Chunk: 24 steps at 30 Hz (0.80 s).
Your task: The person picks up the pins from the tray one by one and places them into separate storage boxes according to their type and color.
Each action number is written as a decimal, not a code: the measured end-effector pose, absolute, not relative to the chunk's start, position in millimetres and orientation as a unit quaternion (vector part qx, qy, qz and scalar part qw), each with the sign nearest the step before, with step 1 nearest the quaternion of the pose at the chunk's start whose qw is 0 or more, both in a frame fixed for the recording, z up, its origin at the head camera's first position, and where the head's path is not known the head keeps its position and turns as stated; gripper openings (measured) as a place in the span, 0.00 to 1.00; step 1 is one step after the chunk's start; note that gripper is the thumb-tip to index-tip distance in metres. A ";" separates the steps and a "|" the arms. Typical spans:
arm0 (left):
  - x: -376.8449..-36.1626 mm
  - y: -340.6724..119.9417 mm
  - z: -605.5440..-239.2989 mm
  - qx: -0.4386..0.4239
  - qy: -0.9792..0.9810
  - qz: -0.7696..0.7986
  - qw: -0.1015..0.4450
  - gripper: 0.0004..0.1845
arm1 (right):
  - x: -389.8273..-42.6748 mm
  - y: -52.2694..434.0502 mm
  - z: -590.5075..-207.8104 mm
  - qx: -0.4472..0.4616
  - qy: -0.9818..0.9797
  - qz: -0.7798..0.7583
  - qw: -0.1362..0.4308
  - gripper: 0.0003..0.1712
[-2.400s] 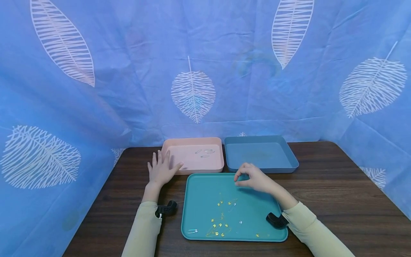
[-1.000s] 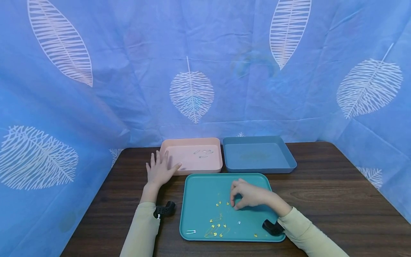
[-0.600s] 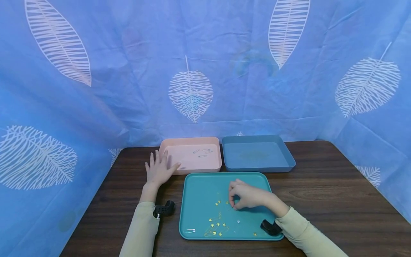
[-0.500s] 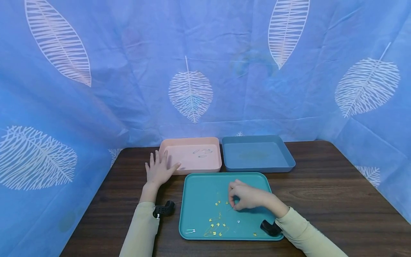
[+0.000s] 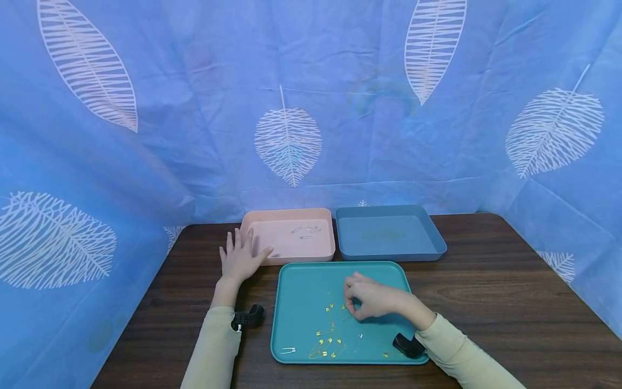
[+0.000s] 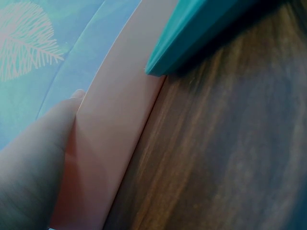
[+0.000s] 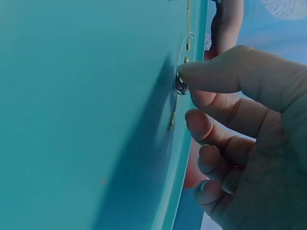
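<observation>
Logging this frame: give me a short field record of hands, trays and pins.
left hand: flat on the table, fingers against the pink tray
right hand: thumb tip on a silver safety pin in the teal tray
pink tray contents: a few silver pins
teal tray contents: scattered gold pins
blue tray: contents unclear

Head view: even, soft, bluish light is falling from above; no glare is showing. Faint shadows are lying under the right hand (image 5: 371, 300) on the teal tray (image 5: 301, 281). The backdrop's edges are bending from wide-angle distortion. Left wrist view: dim, and the table (image 6: 230, 158) is blurring at near range. Right wrist view: the fingers (image 7: 216, 76) are casting a soft shadow; near surfaces are sitting out of focus.
</observation>
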<state>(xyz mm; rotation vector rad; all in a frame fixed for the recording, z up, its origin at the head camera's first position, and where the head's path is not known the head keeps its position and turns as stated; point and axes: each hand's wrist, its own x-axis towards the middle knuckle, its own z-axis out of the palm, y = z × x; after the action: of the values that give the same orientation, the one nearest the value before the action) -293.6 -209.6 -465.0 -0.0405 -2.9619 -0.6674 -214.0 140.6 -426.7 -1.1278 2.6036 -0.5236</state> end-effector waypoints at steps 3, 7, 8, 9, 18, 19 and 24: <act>-293.4 -209.5 -464.8 -0.012 -0.974 -0.222 0.050 0.52 | -216.2 138.8 -425.4 -0.387 0.895 -0.180 0.126 0.13; -293.2 -209.0 -464.7 -0.011 -0.973 -0.225 0.050 0.52 | -220.1 136.9 -422.7 -0.397 0.892 -0.182 0.115 0.12; -293.3 -208.9 -464.9 -0.011 -0.973 -0.224 0.051 0.52 | -221.3 136.5 -422.3 -0.400 0.891 -0.184 0.112 0.12; -293.3 -208.8 -465.0 -0.011 -0.973 -0.223 0.051 0.52 | -222.5 136.0 -422.0 -0.403 0.890 -0.186 0.109 0.12; -293.7 -208.3 -465.6 -0.011 -0.973 -0.224 0.054 0.52 | -237.2 126.6 -416.4 -0.416 0.880 -0.206 0.100 0.11; -293.7 -208.4 -465.5 -0.012 -0.973 -0.225 0.055 0.52 | -239.1 125.0 -415.2 -0.417 0.880 -0.205 0.096 0.11; -294.2 -209.0 -465.7 -0.012 -0.973 -0.222 0.057 0.52 | -248.6 115.1 -409.2 -0.423 0.880 -0.202 0.078 0.11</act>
<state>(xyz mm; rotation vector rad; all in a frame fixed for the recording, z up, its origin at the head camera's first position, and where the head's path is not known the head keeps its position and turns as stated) -294.2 -209.0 -465.7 -0.0373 -2.9515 -0.6746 -248.6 115.1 -409.2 -1.2655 2.6359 -0.6050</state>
